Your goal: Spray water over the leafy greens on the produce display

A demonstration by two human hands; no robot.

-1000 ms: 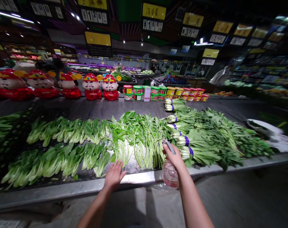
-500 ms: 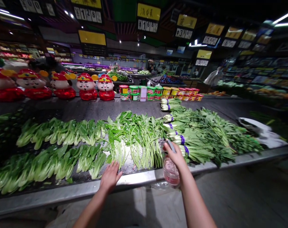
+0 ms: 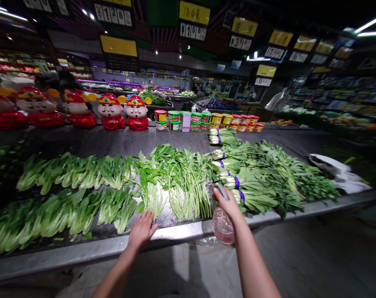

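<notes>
My right hand [image 3: 228, 203] is shut around the neck of a plastic spray bottle [image 3: 222, 225], which holds a little pinkish liquid and hangs over the table's front edge. The nozzle points toward the purple-banded bundles of leafy greens [image 3: 253, 188]. My left hand [image 3: 141, 231] lies open, its fingertips on the perforated metal display table [image 3: 91, 248] beside a loose pile of long-stemmed greens [image 3: 175, 184]. Rows of bok choy [image 3: 70, 213] lie further left, out of reach of either hand's fingers.
Red and gold smiling figurines [image 3: 112, 111] and a row of small lidded tubs [image 3: 206, 120] stand along the table's far side. A white plastic bag [image 3: 337, 171] lies at the right end. Price signs hang overhead, and produce stalls fill the background.
The whole scene has drifted slightly left and up as my head turned. Both hands stay in about the same place relative to the greens, and the bottle stays in my right hand.
</notes>
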